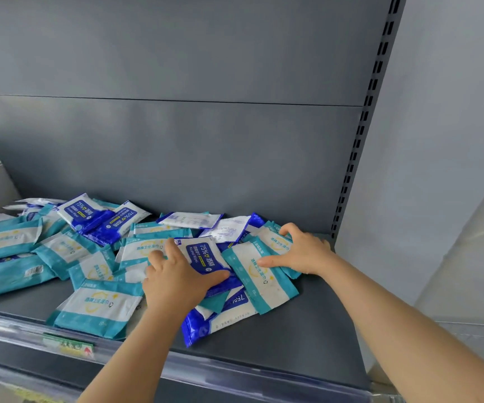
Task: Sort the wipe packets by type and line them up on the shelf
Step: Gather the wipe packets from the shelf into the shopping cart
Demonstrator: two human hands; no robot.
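Left hand (176,274) lies on a blue packet (203,254), thumb along its near edge and forefinger at its far corner; whether it pinches or merely presses cannot be told, since the palm hides the contact. Right hand (301,251) grips a rear teal packet (275,239), fingers curled over its far edge, the thumb flat on a front teal packet (258,274) that overlaps it. A second blue packet (223,315) is half hidden beneath the left wrist. The blue packet reads "75%" and "Alcohol Wipes" beside Chinese characters, all turned sideways; the teal ones bear Chinese writing over a yellow shield outline. The heap (89,242), unsorted, mixes glossy teal-and-white and blue-and-white flat pouches, overlapping at all angles and cut off at the left border. It occupies the left and middle of the dark grey shelf (307,338), against the back panel (176,141). On the clear price rail (235,370) a green-and-yellow label (69,344) is too blurred to read; a slotted upright (362,141) bounds the right
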